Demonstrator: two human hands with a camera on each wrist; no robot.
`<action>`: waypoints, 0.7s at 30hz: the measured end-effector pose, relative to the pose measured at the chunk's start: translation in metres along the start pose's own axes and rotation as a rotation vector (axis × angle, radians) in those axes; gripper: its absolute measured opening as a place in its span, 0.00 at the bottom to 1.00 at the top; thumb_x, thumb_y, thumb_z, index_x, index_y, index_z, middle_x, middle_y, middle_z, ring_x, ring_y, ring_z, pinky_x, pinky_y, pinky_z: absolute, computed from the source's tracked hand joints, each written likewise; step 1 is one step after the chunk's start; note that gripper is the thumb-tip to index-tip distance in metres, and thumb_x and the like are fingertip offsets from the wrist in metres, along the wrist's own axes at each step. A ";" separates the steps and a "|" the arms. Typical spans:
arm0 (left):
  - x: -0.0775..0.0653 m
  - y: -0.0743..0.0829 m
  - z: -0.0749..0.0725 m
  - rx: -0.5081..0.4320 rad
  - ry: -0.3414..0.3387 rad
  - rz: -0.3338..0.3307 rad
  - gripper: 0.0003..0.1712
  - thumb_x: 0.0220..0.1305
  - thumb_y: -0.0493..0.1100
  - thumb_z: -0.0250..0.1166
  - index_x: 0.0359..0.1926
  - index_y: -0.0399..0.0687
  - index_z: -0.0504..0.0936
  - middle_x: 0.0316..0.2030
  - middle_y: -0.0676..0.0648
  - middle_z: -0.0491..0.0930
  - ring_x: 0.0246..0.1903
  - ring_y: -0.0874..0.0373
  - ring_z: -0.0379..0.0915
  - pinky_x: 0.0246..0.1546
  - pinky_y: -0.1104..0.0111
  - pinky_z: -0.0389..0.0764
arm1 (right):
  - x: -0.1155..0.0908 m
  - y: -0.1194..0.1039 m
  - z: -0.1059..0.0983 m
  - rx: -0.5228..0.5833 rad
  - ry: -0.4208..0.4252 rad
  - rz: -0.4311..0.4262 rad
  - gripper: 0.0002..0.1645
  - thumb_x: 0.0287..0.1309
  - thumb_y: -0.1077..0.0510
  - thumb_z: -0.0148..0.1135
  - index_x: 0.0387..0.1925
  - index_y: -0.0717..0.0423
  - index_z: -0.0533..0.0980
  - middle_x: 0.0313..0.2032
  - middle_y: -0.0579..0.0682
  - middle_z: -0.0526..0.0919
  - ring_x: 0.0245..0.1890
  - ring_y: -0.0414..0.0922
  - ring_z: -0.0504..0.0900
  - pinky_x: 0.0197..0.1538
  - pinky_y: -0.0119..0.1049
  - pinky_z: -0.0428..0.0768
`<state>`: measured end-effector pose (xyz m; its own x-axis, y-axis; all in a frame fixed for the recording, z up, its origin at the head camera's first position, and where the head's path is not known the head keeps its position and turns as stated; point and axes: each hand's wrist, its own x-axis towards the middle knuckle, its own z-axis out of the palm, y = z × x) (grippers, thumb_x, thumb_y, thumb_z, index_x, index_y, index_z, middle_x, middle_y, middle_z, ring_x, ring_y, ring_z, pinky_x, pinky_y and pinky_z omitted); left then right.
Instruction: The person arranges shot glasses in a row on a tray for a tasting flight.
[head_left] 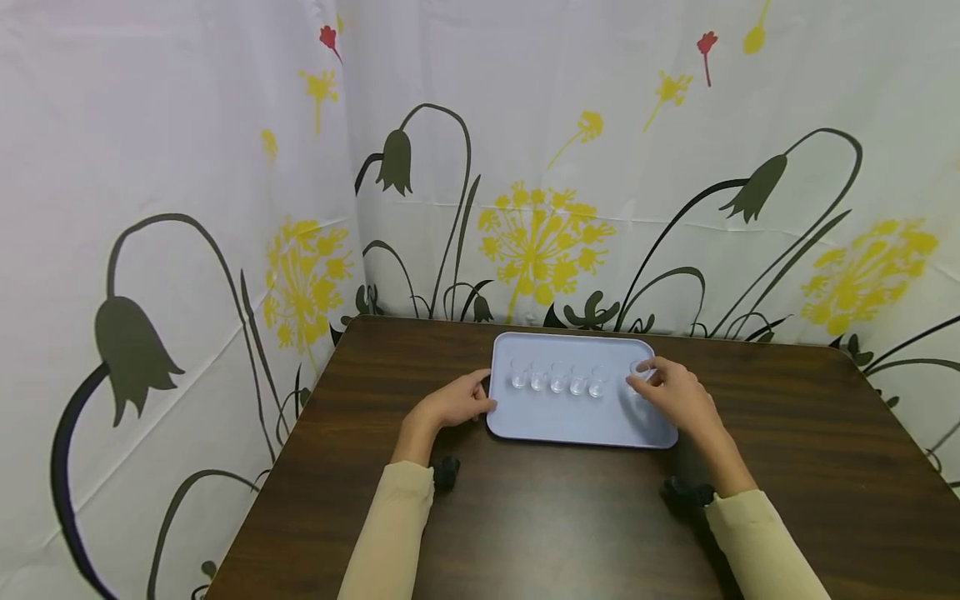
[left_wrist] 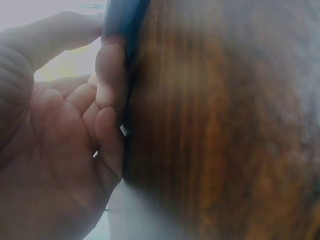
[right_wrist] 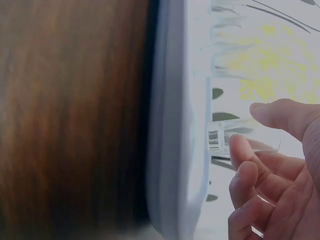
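A pale blue rectangular tray (head_left: pixel 570 427) lies near the table's far edge. Several small clear shot glasses (head_left: pixel 557 383) stand on it in a row, apart from one another. At the tray's right end my right hand (head_left: pixel 678 398) pinches another shot glass (right_wrist: pixel 216 137) between thumb and fingers. This glass is upright, its base at the tray surface; whether it bears weight there I cannot tell. My left hand (head_left: pixel 453 402) holds the tray's left edge, thumb at the rim and the other fingers curled against the side. The tray's underside is hidden.
The dark wooden table (head_left: pixel 555 525) extends around the tray. A white curtain (head_left: pixel 480 50) with printed flowers hangs behind the table and at its left. Dark wrist cameras (head_left: pixel 447 473) sit below both hands, close to the tabletop.
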<state>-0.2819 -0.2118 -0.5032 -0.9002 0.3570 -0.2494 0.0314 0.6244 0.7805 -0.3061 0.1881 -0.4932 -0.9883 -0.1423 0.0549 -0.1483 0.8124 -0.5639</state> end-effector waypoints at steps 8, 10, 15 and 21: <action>0.000 0.001 -0.001 -0.013 -0.003 -0.001 0.42 0.77 0.40 0.64 0.83 0.34 0.57 0.26 0.51 0.76 0.23 0.60 0.65 0.26 0.69 0.67 | 0.004 -0.002 0.009 0.012 -0.041 -0.012 0.28 0.71 0.39 0.68 0.59 0.55 0.83 0.44 0.57 0.89 0.35 0.47 0.81 0.33 0.39 0.74; -0.001 0.001 -0.001 -0.018 -0.002 -0.003 0.42 0.77 0.40 0.64 0.83 0.34 0.56 0.26 0.51 0.76 0.23 0.60 0.65 0.26 0.69 0.67 | 0.005 -0.003 0.011 0.019 -0.047 -0.016 0.27 0.71 0.40 0.68 0.59 0.55 0.83 0.44 0.57 0.88 0.36 0.48 0.81 0.33 0.39 0.74; 0.000 0.000 -0.001 -0.020 -0.003 0.001 0.42 0.77 0.40 0.64 0.83 0.34 0.56 0.27 0.51 0.76 0.24 0.60 0.66 0.26 0.69 0.67 | 0.005 -0.004 0.013 0.029 -0.062 -0.027 0.26 0.72 0.42 0.68 0.59 0.56 0.82 0.44 0.58 0.89 0.36 0.48 0.81 0.35 0.39 0.75; 0.001 0.000 0.000 -0.018 -0.004 0.006 0.42 0.77 0.40 0.64 0.83 0.33 0.56 0.27 0.51 0.76 0.24 0.60 0.66 0.26 0.69 0.68 | 0.004 -0.005 0.016 0.033 -0.070 -0.020 0.26 0.72 0.41 0.67 0.59 0.55 0.82 0.44 0.58 0.89 0.37 0.48 0.82 0.35 0.39 0.75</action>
<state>-0.2830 -0.2114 -0.5032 -0.8981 0.3636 -0.2473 0.0287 0.6097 0.7921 -0.3092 0.1748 -0.5030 -0.9800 -0.1987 0.0095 -0.1659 0.7899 -0.5903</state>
